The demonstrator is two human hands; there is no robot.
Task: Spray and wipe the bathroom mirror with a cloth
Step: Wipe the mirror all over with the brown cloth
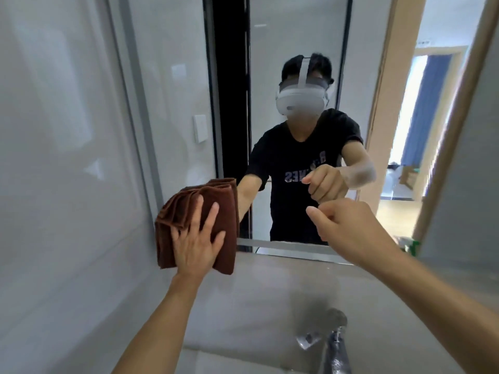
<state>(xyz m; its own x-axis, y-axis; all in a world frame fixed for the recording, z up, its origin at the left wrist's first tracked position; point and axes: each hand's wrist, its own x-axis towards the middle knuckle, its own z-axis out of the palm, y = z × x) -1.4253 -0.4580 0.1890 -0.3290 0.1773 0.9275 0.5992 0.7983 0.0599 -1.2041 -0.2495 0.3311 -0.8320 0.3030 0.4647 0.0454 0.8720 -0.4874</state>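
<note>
The bathroom mirror (297,36) fills the wall ahead and reflects a person in a black shirt wearing a headset. My left hand (197,238) lies flat, fingers spread and straight, pressing a folded brown cloth (186,206) against the mirror's lower left corner. My right hand (343,222) hovers close to the glass at the lower middle, fingers curled, thumb stuck out to the left, with nothing in it. No spray bottle is in either hand.
A chrome tap (336,346) stands below on the pale basin counter (243,306). A green object (411,247), blurred, sits at the mirror's lower right. White tiled wall (54,130) lies to the left.
</note>
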